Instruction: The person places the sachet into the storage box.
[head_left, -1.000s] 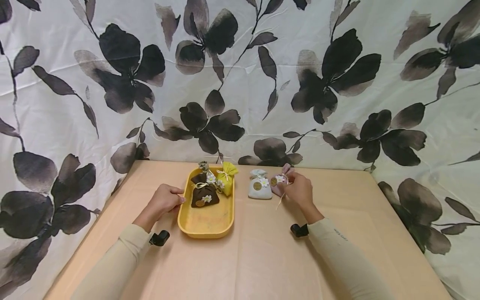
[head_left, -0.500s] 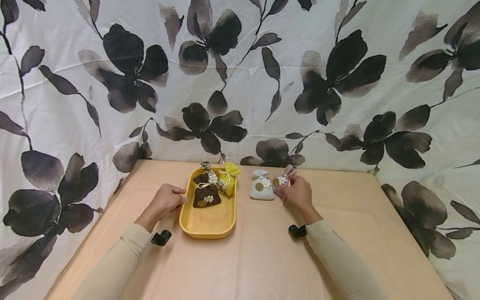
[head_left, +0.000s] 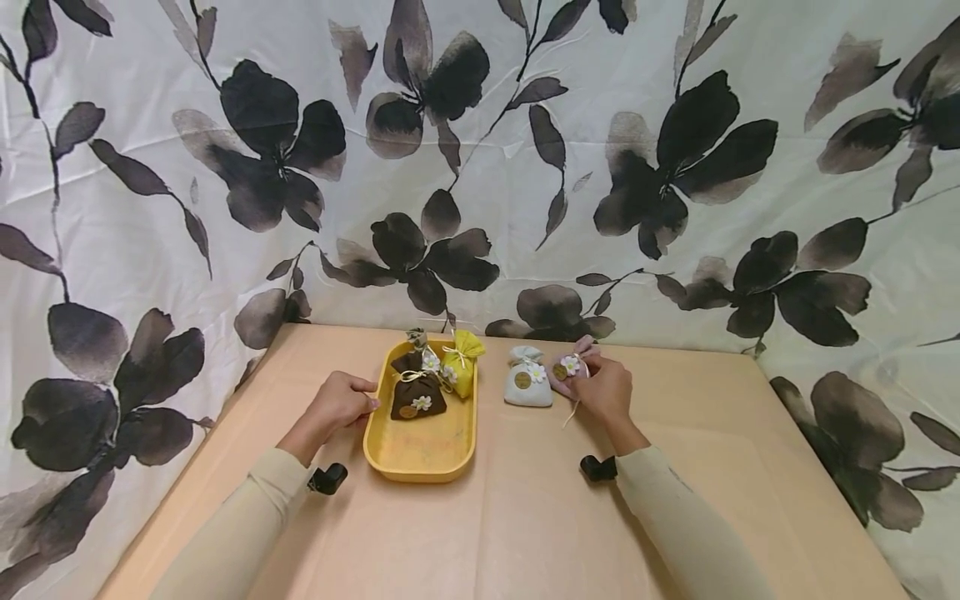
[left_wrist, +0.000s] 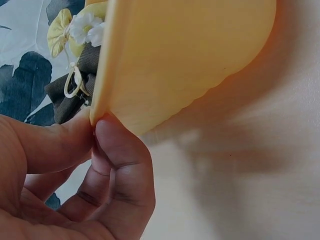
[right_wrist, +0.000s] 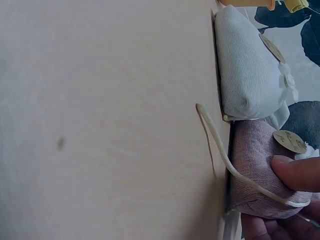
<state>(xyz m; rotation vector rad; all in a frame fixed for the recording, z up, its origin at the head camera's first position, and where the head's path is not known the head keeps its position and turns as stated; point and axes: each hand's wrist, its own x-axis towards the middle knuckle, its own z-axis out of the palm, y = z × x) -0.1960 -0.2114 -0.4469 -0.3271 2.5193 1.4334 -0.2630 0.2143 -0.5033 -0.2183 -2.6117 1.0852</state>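
My left hand (head_left: 337, 406) pinches the left rim of a yellow tray (head_left: 427, 454) between thumb and fingers. In the tray's far half lie a brown sachet (head_left: 427, 402) with a white flower and cord bow, a yellow sachet (head_left: 466, 377), and a third, patterned grey one (head_left: 417, 337) mostly hidden behind them. To the tray's right, my right hand (head_left: 609, 392) grips a mauve sachet (right_wrist: 252, 150), thumb on its front near a round tag, fingers behind. Its pale cord (right_wrist: 220, 147) trails loose. Beside it sits a white sachet (head_left: 528, 395) with a tag and flower.
The table (head_left: 517, 517) has a light tan covering. Behind it and along both sides hangs a white cloth (head_left: 517, 192) printed with dark flowers. A black wrist camera (head_left: 327, 479) sits on the left wrist, another black camera (head_left: 597, 468) on the right.
The head view has shifted slightly, so the scene sits a little lower and further right. Both hands keep their holds on the tray rim and the mauve sachet.
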